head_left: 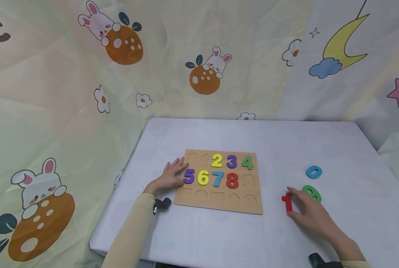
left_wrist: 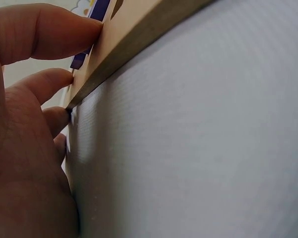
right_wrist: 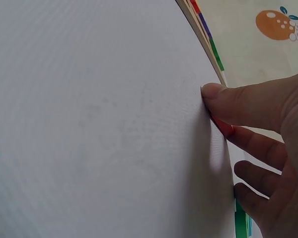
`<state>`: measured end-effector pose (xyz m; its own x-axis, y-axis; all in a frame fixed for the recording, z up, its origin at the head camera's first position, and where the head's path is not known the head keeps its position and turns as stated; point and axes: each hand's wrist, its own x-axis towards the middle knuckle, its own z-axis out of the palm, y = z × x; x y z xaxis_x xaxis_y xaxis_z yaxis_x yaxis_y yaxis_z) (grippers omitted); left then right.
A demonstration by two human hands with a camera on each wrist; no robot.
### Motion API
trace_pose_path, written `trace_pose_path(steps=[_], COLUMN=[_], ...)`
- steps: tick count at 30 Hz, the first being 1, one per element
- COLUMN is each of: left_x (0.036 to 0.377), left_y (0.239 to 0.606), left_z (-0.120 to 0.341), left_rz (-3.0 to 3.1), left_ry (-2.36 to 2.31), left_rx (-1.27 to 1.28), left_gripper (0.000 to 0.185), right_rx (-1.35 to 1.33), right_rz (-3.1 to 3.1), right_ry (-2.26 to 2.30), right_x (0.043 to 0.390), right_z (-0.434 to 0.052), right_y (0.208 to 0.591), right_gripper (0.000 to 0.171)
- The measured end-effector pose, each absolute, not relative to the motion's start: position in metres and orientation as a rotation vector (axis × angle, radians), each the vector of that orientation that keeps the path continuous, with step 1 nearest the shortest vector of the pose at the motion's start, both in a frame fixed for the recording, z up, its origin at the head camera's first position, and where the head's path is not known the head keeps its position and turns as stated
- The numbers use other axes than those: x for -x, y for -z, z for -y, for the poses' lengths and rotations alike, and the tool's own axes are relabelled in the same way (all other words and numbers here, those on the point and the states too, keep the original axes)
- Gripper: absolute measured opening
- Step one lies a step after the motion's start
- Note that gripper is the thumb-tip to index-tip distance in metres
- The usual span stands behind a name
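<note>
My left hand (head_left: 167,181) rests at the left edge of a wooden number puzzle board (head_left: 219,207), fingers extended. In the left wrist view its thumb (left_wrist: 64,32) touches the board's top near the purple number 5 (head_left: 189,176). To the right of the board, my right hand (head_left: 314,216) pinches a red number 1 (head_left: 288,203) between thumb and index finger. The right wrist view shows this red piece (right_wrist: 223,127) low at the white tabletop, partly hidden by the thumb. A green number 9 (head_left: 316,194) lies just behind that hand, partly covered by it.
Several coloured numbers, such as the yellow 2 (head_left: 217,160) and red 8 (head_left: 232,181), sit in the board. Bare outlines show along its bottom row and upper left. A blue 0 (head_left: 309,173) lies on the white table (head_left: 279,141). A patterned cloth (head_left: 165,85) hangs behind.
</note>
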<state>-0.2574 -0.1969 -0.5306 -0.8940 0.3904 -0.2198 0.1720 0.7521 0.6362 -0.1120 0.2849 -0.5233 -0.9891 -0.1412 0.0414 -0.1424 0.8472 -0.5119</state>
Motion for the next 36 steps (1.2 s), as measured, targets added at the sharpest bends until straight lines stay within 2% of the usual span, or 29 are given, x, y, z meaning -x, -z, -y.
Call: trace_pose_path(steps=[28, 36], left_x=[0.256, 0.256], left_y=[0.529, 0.529], left_z=[0.198, 0.198], left_rz=[-2.601, -2.604], left_ry=[-0.907, -0.903], left_rx=[-0.465, -0.468], left_gripper=[0.085, 0.085], right_rx=[-0.170, -0.221], right_rz=[2.949, 2.924], right_ry=[-0.913, -0.962], right_x=[0.128, 0.137], right_z=[-0.271, -0.260], right_y=[0.526, 0.526], right_gripper=[0.082, 0.079])
